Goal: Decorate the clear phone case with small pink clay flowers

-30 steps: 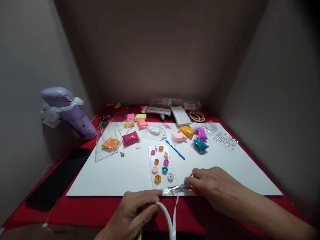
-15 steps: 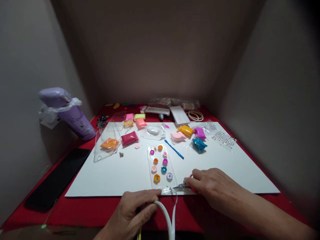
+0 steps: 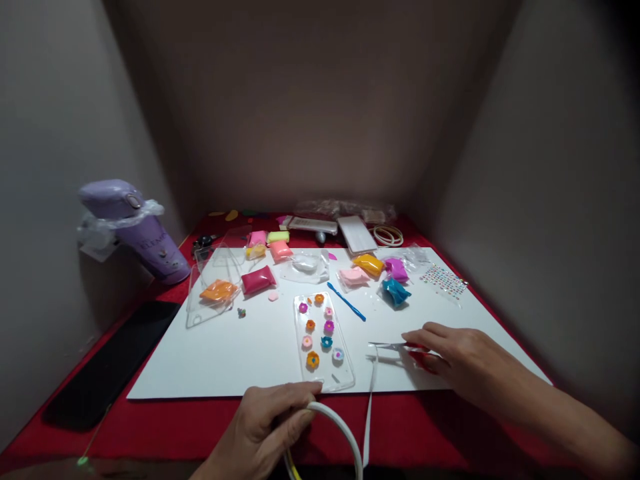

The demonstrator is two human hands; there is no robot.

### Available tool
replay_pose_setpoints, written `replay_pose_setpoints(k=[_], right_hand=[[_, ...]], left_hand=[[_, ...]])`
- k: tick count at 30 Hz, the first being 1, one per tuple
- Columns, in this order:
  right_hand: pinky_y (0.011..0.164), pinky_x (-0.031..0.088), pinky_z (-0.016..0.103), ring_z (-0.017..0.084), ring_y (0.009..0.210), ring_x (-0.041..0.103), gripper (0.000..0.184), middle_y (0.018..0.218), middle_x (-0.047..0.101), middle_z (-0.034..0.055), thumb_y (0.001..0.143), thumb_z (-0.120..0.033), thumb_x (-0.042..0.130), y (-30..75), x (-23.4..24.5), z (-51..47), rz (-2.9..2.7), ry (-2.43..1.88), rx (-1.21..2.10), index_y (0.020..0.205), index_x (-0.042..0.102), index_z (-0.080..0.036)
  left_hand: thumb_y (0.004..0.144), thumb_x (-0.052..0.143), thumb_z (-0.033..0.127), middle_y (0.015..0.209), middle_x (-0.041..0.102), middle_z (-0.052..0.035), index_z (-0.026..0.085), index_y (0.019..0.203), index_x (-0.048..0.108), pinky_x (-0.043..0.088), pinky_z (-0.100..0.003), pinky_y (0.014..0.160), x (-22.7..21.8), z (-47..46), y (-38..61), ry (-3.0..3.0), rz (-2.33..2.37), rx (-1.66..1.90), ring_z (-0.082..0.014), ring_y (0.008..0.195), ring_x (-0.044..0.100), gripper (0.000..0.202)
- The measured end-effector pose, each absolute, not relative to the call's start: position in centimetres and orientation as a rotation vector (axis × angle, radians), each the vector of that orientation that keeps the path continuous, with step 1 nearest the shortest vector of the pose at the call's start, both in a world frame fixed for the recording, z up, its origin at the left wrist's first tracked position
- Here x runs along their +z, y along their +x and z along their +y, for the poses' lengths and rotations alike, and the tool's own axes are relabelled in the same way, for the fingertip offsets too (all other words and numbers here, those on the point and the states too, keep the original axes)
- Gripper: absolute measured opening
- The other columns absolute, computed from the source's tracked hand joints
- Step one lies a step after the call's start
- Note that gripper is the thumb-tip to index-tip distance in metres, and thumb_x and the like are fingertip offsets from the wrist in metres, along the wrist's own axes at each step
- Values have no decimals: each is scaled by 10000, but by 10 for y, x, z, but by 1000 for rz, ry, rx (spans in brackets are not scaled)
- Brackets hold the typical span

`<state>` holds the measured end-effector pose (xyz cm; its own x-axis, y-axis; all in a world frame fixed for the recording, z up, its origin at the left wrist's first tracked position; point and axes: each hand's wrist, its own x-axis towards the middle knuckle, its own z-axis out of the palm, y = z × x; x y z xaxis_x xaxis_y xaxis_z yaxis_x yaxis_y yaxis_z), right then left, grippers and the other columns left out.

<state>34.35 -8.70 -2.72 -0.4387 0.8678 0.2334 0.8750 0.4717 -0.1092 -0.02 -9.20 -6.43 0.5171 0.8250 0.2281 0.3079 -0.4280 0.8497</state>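
My left hand [image 3: 267, 420], at the board's front edge, pinches a thin white roll of tape [image 3: 345, 427] between thumb and fingers. Its index fingertip touches the bottom edge of a clear phone case [image 3: 320, 335], which carries several small clay flowers. Red-handled scissors [image 3: 419, 358] are in my right hand [image 3: 465, 353], off the case to the right, with the blades apart and pointing left. A narrow white strip [image 3: 370, 417] hangs from near the blade tips down past the board's edge. A small grey sliver [image 3: 335, 379] shows on the lower part of the case.
Behind the case lie a blue modelling tool [image 3: 346, 302] and several clay packets, including a teal one [image 3: 395, 292]. A gem sticker sheet [image 3: 445, 280] is at right. Clear cases [image 3: 195, 310], a black phone [image 3: 110, 363] and a purple tumbler [image 3: 150, 240] are at left.
My right hand has moved right and away from the case with the scissors, whose blades have spread. The strip has swung right with them. My left hand stays nearly still.
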Motion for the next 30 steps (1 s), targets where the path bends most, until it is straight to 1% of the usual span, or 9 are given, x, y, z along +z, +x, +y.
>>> replay_pose_setpoints(k=[5, 8, 12, 16, 20, 23, 25, 28, 30], right_hand=[[543, 400, 225, 120, 621, 603, 207, 868, 654, 26, 854, -126, 538, 342, -27, -88, -2507, -1508, 8, 1016, 617, -228], [549, 408, 238, 142, 660, 617, 290, 921, 651, 39, 818, -88, 544, 338, -27, -90, -2534, -1518, -30, 1062, 598, -235], [559, 404, 271, 182, 700, 621, 300, 942, 643, 61, 860, -127, 511, 336, -33, -89, -2505, -1616, -173, 1136, 570, -229], [506, 347, 277, 155, 547, 563, 181, 791, 611, 30, 936, -220, 453, 336, -39, -84, -2374, -1852, -191, 1032, 607, -212], [494, 333, 268, 133, 532, 529, 195, 746, 577, 28, 869, -52, 445, 331, -37, -79, -2417, -1890, -111, 838, 588, -181], [516, 381, 267, 168, 623, 579, 319, 816, 603, 71, 739, 75, 465, 324, -34, -79, -2492, -1857, -248, 938, 588, -141], [513, 396, 275, 201, 680, 608, 381, 853, 621, 104, 693, 113, 469, 320, -35, -78, -2490, -1847, -435, 957, 600, -128], [461, 360, 279, 201, 606, 592, 327, 761, 621, 102, 668, 130, 462, 316, -38, -73, -2462, -1854, -608, 752, 606, -151], [447, 345, 275, 190, 563, 572, 323, 710, 614, 93, 667, 129, 453, 313, -40, -73, -2455, -1867, -630, 701, 603, -155]], left_hand=[[938, 529, 266, 1044, 728, 29, 344, 1132, 668, 470, -156, 806, -53, -91, 3, 1935, 940, 734, -122, 921, 669, 251], [951, 498, 313, 897, 731, -8, 272, 1016, 708, 462, -174, 727, -43, -91, 7, 1845, 912, 686, -123, 790, 650, 223], [933, 497, 431, 668, 657, -35, 166, 774, 649, 367, -172, 464, -41, -96, 9, 1518, 920, 642, -92, 528, 531, 344], [920, 508, 477, 754, 687, -58, 155, 819, 581, 204, -163, 349, -49, -98, 4, 1146, 886, 615, -25, 361, 349, 346], [913, 520, 485, 744, 707, -89, 148, 819, 542, 184, -154, 343, -33, -90, 2, 1115, 848, 672, -25, 343, 349, 350], [863, 572, 536, 677, 701, -83, 148, 789, 552, 211, -153, 355, -8, -79, 0, 1182, 816, 737, -33, 345, 366, 396], [864, 574, 530, 709, 715, -98, 150, 795, 559, 263, -162, 369, 5, -71, -3, 1199, 830, 698, -44, 356, 405, 387], [863, 565, 545, 667, 704, -81, 165, 802, 546, 234, -159, 332, 16, -57, -5, 1212, 767, 764, -53, 320, 406, 385], [877, 549, 536, 640, 697, -74, 166, 788, 542, 220, -154, 319, 20, -46, -4, 1213, 780, 782, -54, 312, 403, 380]])
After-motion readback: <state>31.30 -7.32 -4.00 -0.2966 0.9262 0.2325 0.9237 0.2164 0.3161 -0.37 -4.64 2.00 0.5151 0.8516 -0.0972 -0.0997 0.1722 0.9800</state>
